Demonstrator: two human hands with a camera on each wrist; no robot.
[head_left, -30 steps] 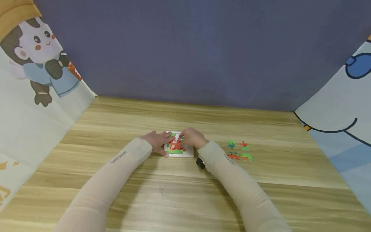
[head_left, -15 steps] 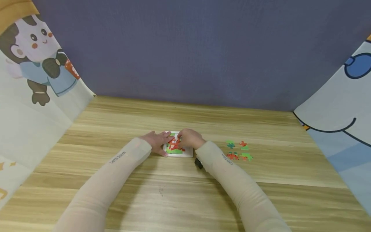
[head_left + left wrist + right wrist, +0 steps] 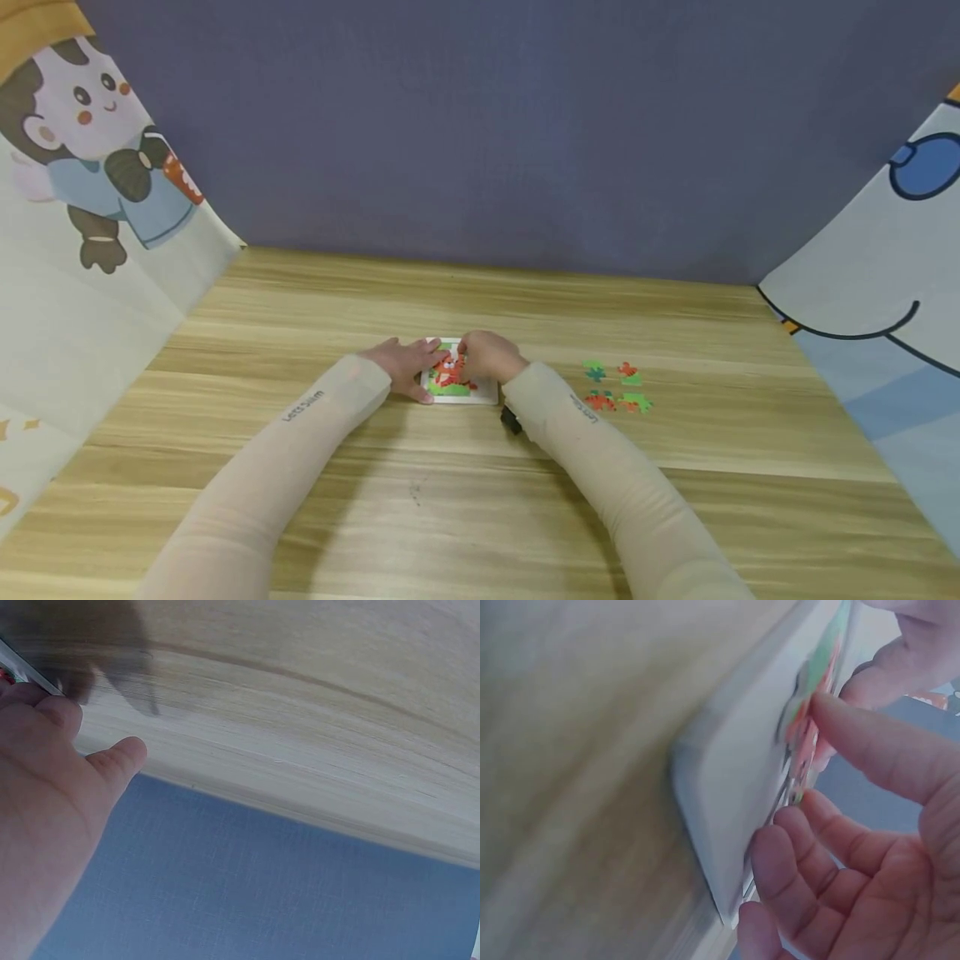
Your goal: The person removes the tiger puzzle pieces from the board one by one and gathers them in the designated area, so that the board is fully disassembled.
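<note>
A small white-framed puzzle board lies on the table in the head view, with an orange tiger picture partly assembled on a green ground. My left hand rests spread over its left edge, fingers on the frame and picture. At the board's right half, my right hand bends over the picture and covers part of it. Seen from the right wrist, thumb and forefinger pinch an orange puzzle piece at the picture's edge. How the piece sits in the board is unclear.
Right of the board lie several loose puzzle pieces, among them a green one, an orange-and-green one and a striped one. A dark blue panel stands behind the wooden table; printed cloths hang at both sides.
The right hand has shifted very slightly left over the board. My left hand stays on the frame, and the loose pieces lie as before.
</note>
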